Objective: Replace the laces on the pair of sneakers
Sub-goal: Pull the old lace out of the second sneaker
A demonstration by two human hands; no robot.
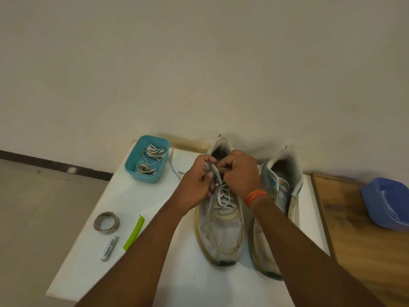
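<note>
I see a white surface point(106, 196) set against a plain wall point(199, 63), with grey floor tiles point(33, 196) at left and a wooden top point(358, 229) carrying a blue tub point(385, 202) at right. Two worn sneakers point(221, 235) stand side by side, a teal box point(135, 160) of old laces point(152, 151) behind, with a tape roll point(107, 222), green clip point(134, 232) and white tube point(110, 248) near. My left hand point(197, 185) and right hand point(240, 171), both curled, pinch the white lace point(223, 196) at the left sneaker's upper eyelets, hiding them.
</note>
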